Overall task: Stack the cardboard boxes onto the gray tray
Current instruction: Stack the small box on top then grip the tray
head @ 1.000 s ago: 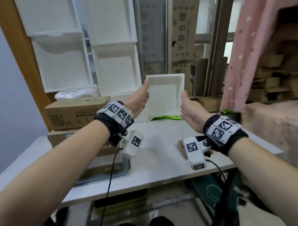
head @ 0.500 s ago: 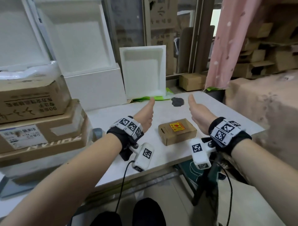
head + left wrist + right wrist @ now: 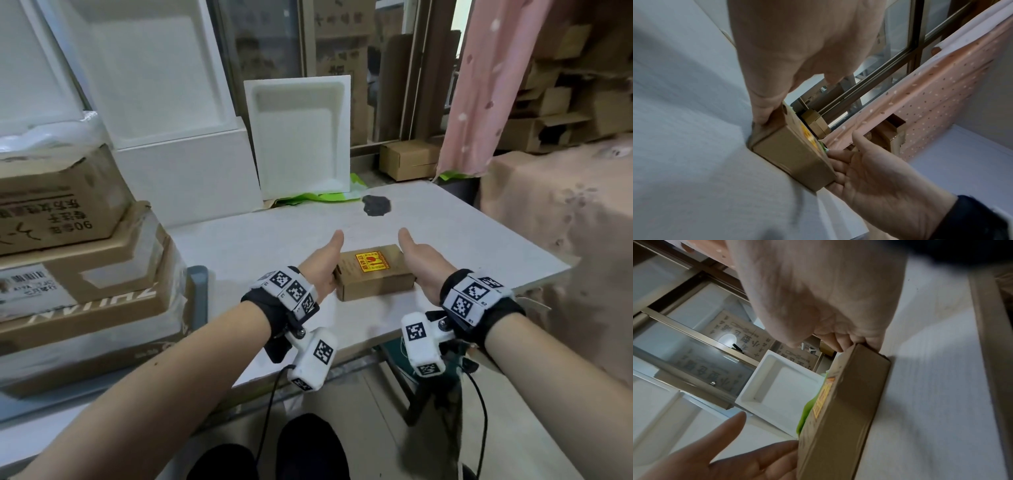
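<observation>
A small cardboard box (image 3: 375, 274) with a yellow and red label lies on the white table (image 3: 274, 240) near its front edge. My left hand (image 3: 323, 263) is against the box's left end and my right hand (image 3: 418, 260) against its right end, both with thumbs raised. In the left wrist view my left fingers (image 3: 764, 110) touch the box (image 3: 789, 155) and the right hand (image 3: 869, 175) meets the opposite end. The right wrist view shows the same box (image 3: 842, 410) between both hands. At the left, the gray tray (image 3: 198, 294) holds stacked larger cardboard boxes (image 3: 85, 291).
White foam lids (image 3: 301, 137) lean against the window at the back, with a green sheet (image 3: 318, 197) and a black patch (image 3: 376, 205) on the table before them. A pink curtain (image 3: 486, 85) and a cloth-covered surface (image 3: 565, 222) stand to the right.
Both hands came down from in front of the foam lid and closed in on the two ends of the small box. The view tilted down and toward the box.
</observation>
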The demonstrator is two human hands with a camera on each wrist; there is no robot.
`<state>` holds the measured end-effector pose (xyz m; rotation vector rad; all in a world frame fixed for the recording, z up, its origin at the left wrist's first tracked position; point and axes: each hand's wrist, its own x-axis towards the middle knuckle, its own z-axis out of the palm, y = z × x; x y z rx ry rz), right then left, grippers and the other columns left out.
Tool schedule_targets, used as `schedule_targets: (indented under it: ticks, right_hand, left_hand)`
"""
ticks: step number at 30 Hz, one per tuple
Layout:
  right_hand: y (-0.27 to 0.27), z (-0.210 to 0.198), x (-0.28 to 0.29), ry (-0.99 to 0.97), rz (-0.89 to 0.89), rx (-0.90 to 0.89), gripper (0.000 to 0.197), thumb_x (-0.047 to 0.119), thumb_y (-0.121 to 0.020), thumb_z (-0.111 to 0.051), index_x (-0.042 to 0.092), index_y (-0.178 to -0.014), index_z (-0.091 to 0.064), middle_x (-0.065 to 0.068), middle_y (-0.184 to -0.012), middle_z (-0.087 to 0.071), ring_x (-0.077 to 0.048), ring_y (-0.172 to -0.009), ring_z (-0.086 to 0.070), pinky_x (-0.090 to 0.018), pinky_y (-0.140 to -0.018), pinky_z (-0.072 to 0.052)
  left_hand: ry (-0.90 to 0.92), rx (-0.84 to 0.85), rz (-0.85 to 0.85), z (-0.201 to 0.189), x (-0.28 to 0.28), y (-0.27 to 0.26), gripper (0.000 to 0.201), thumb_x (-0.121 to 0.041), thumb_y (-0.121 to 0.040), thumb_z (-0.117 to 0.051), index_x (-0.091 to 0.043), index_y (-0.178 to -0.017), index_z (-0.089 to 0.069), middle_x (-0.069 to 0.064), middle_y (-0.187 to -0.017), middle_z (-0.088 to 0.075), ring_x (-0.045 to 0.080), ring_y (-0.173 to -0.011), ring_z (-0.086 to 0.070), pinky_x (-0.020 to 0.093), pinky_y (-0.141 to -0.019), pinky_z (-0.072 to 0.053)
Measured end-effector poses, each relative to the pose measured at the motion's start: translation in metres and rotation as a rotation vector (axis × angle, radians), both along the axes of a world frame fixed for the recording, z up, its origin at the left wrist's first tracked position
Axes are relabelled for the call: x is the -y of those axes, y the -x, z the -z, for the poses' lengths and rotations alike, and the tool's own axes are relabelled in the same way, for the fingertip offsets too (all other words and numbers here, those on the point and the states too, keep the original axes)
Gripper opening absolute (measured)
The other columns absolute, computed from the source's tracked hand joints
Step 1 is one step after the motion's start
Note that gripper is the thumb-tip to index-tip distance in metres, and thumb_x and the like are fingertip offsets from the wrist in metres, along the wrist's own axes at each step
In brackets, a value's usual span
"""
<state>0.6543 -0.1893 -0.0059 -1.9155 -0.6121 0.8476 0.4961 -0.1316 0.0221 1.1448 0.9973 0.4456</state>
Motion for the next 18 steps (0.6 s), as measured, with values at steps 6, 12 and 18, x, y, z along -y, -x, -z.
schedule_targets:
  ticks: [6,12,18]
  right_hand:
    - [0.014,-0.023,-0.01,-0.075,0.012,-0.011,0.099,0.076,-0.076,-0.031,0.005,-0.145,-0.043,-0.011,-0.144,-0.051,-0.031,-0.129,-0.049,-0.047,-0.113,-0.037]
    - [0.045,-0.062,-0.019,-0.243,-0.006,0.02,0.099,0.079,-0.068,-0.032,0.01,-0.134,-0.055,-0.012,-0.132,-0.061,-0.031,-0.121,-0.057,-0.047,-0.109,-0.042]
    - [0.089,-0.11,-0.015,-0.367,-0.018,0.039,0.08,0.071,-0.088,-0.032,0.01,-0.133,-0.057,-0.009,-0.128,-0.063,-0.027,-0.117,-0.057,-0.045,-0.107,-0.043]
  left_hand:
    - [-0.1,0.058,-0.008,-0.029,-0.008,0.017,0.058,-0.048,-0.101,-0.032,-0.001,-0.133,-0.045,0.025,-0.135,-0.045,0.033,-0.127,-0.044,0.03,-0.102,-0.04]
    - [-0.217,0.106,-0.022,-0.07,-0.024,0.052,0.051,-0.055,-0.099,-0.03,-0.013,-0.116,-0.053,-0.001,-0.107,-0.066,0.005,-0.083,-0.064,0.019,-0.074,-0.049]
    - [-0.285,0.086,-0.011,-0.108,-0.029,0.095,0.061,-0.068,-0.092,-0.027,-0.021,-0.123,-0.052,-0.007,-0.122,-0.059,0.011,-0.122,-0.046,0.052,-0.114,-0.02]
